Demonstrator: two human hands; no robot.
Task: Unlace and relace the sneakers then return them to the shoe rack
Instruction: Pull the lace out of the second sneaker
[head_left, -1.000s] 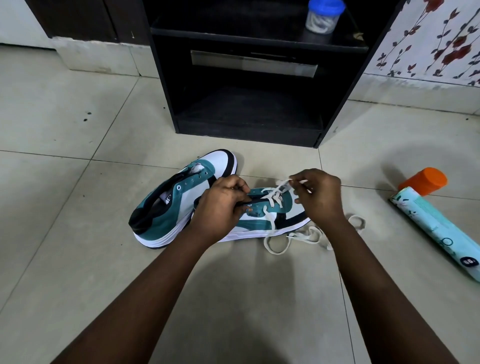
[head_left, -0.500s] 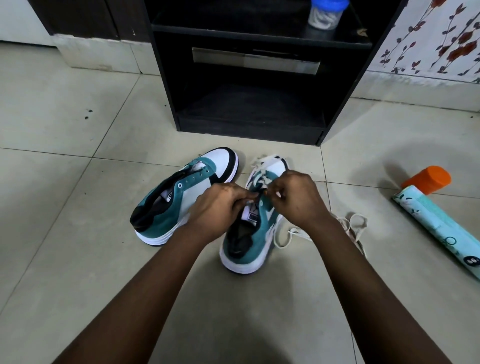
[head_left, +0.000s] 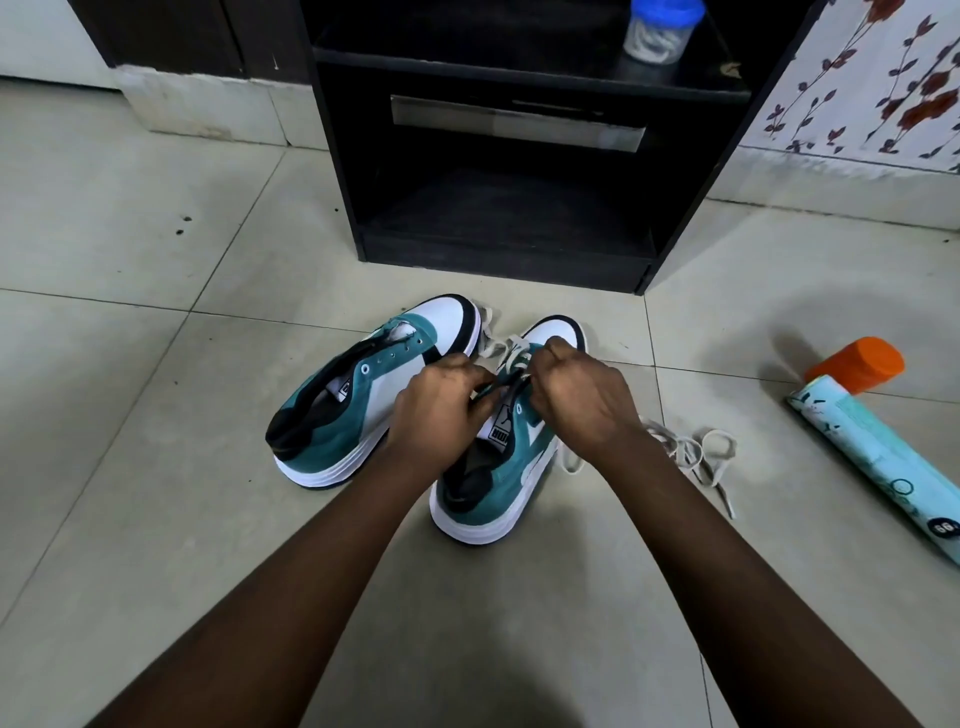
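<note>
Two teal, white and black sneakers stand on the tiled floor in front of a black shoe rack (head_left: 670, 223). The left sneaker (head_left: 358, 400) has bare eyelets and no lace. The right sneaker (head_left: 498, 478) stands upright, toe toward the rack, with a white lace (head_left: 691, 452) trailing in loops to its right. My left hand (head_left: 441, 410) grips the sneaker's tongue and upper near the eyelets. My right hand (head_left: 576, 395) pinches the lace over the eyelets. The fingertips hide where the lace enters.
A pale blue tube with an orange cap (head_left: 872, 436) lies on the floor at the right. A clear jar with a blue lid (head_left: 660, 28) sits on the rack's upper shelf. A flowered wall (head_left: 883, 78) stands at the back right.
The right sneaker has been turned from lying sideways to standing with its toe toward the rack. Both hands moved closer together over its eyelets.
</note>
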